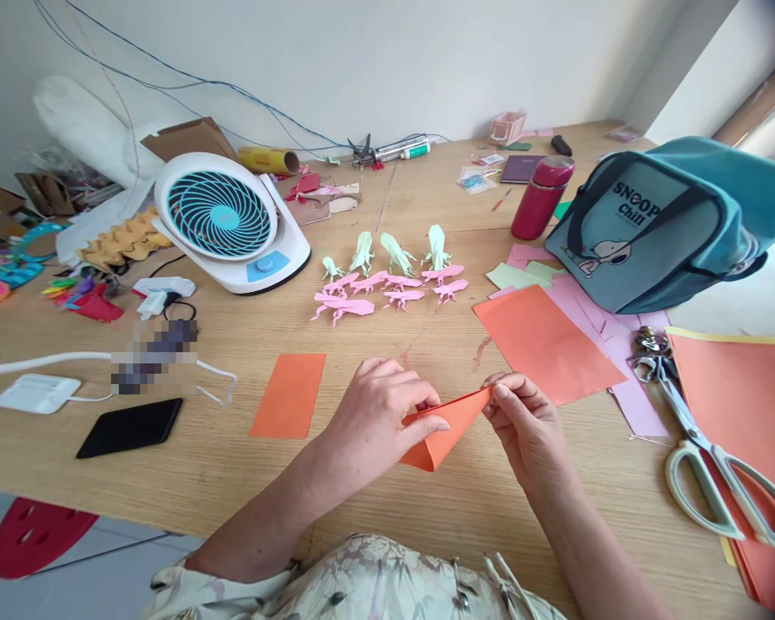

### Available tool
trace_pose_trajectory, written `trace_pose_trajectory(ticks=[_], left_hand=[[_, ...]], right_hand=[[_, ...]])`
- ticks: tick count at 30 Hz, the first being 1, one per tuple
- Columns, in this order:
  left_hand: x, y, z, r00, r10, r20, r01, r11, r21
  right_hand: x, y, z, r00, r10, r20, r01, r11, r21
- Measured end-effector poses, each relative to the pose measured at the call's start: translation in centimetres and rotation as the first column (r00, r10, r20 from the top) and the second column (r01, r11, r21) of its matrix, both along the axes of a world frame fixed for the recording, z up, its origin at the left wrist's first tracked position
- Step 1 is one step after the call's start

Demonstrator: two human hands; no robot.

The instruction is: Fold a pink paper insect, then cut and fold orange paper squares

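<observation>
Spreading across the view, a wooden table [223,474] bears a teal bag [620,228] at right and a white fan [223,220] at left, while over its near side the left hand [378,405] grasps a folded orange paper [453,428], the right hand [530,424] pinching its pointed end, with small pink paper figures [349,306] beyond.

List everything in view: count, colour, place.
folded paper: one, orange, centre
small sheet: one, orange, left
large sheet: one, orange, right
stack: one, orange, far right
large scissors: one, silver-cream, right
bag: one, teal, right
scraps: several, pink-green, by bag
flask: one, red, beside bag
green figures: four, green, centre
pink figures: several, pink, centre
fan: one, white-blue, left
phone: one, black, left
clutter: uncounted, mixed, back left
table: one, brown, underneath
left hand: one, on folded paper
right hand: one, on folded paper
</observation>
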State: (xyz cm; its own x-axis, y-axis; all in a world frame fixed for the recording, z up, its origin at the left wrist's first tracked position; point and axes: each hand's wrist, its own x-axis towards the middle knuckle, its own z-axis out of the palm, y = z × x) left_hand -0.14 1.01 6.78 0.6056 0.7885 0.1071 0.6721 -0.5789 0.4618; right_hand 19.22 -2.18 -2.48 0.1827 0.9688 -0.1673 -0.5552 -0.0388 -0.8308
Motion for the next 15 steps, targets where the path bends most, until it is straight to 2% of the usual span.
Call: trace_pose_trajectory(ticks=[5, 15], left_hand=[[-0.06, -0.27, 0.10, 1.000, 0.001, 0.027, 0.000, 1.000, -0.029], [0.26, -0.52, -0.42, 0.997, 0.076, 0.012, -0.076, 0.997, -0.015]], right_hand=[[0.01, -0.03, -0.21, 0.999, -0.044, 0.019, 0.045, 0.999, -0.008], [-0.05, -0.10, -0.33, 0.995, -0.087, 0.049, 0.086, 0.996, 0.020]])
